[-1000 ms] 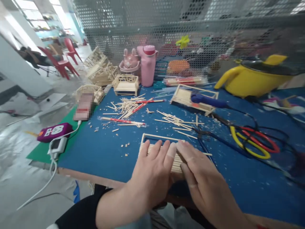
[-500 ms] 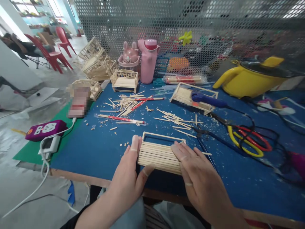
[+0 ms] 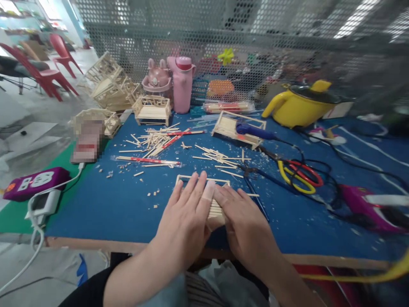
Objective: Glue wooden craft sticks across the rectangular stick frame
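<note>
A small panel of pale wooden sticks point(image 3: 216, 209), laid side by side within a thin rectangular stick frame, rests at the table's front. My left hand point(image 3: 187, 217) lies across its left and middle parts, fingers stretched toward the far bar and thumb at the near edge. On the right side, my right hand point(image 3: 246, 219) grips the panel with fingers over the top; its thumb is mostly hidden. Both hands meet near the middle, covering most of the sticks. Beyond them lie loose sticks point(image 3: 214, 157) and a pair of blue-handled pliers point(image 3: 251, 170).
Scissors point(image 3: 297, 177) and a blue glue gun point(image 3: 254, 130) with cables lie to the right. Miniature stick furniture point(image 3: 152, 111), a pink bottle point(image 3: 182, 87) and a yellow pot point(image 3: 294, 106) stand behind. A phone point(image 3: 87, 140) and purple case point(image 3: 36, 183) are left.
My left hand has moved from the panel's left edge onto its top, beside my right hand. The camera view has turned rightward.
</note>
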Action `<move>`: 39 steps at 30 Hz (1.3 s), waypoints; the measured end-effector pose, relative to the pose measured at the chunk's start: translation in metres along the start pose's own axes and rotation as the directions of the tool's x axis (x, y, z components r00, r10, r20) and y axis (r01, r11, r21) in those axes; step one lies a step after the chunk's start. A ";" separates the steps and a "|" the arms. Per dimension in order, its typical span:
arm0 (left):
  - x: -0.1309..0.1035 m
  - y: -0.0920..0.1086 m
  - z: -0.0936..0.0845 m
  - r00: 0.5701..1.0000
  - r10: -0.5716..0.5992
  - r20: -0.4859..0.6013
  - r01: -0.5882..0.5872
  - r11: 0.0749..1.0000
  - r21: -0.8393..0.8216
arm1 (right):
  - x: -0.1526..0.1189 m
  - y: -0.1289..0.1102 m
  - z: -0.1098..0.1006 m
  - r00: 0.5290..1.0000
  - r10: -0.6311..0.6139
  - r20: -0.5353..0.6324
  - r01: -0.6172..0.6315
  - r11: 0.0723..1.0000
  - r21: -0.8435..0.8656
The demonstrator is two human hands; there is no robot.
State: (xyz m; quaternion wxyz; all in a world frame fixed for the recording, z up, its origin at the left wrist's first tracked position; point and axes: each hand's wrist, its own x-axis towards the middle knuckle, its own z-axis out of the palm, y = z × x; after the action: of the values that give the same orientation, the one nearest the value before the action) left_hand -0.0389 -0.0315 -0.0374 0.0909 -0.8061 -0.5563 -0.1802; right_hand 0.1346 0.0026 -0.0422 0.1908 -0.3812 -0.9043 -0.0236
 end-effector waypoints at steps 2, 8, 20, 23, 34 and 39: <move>0.006 0.003 0.006 0.998 0.057 0.037 -0.057 0.998 0.010 | 0.002 -0.003 -0.001 1.000 0.030 -0.006 -0.030 0.999 0.040; 0.008 0.004 0.015 0.995 0.096 0.039 -0.099 0.992 0.078 | -0.014 0.004 -0.011 0.952 0.217 -0.217 -0.146 0.942 0.303; 0.009 0.004 0.014 0.993 0.107 0.050 -0.111 0.990 0.085 | -0.005 0.036 -0.016 0.960 0.256 -0.116 -0.227 0.949 0.217; 0.009 0.005 0.014 0.993 0.113 0.038 -0.116 0.989 0.087 | 0.001 0.039 -0.012 0.969 0.234 -0.083 -0.203 0.938 0.281; 0.003 0.004 0.021 0.995 0.079 -0.058 -0.076 0.995 0.059 | 0.006 0.035 -0.006 0.932 0.324 -0.164 -0.278 0.928 0.250; 0.004 0.015 0.001 0.975 -0.016 -0.224 0.022 0.999 0.027 | 0.003 0.033 -0.023 0.918 0.298 -0.261 -0.243 0.944 0.225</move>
State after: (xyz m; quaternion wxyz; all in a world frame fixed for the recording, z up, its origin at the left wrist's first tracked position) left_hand -0.0239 -0.0333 -0.0363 0.1630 -0.7740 -0.5528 -0.2622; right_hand 0.1635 0.0240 -0.0228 0.3583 -0.4756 -0.8027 0.0325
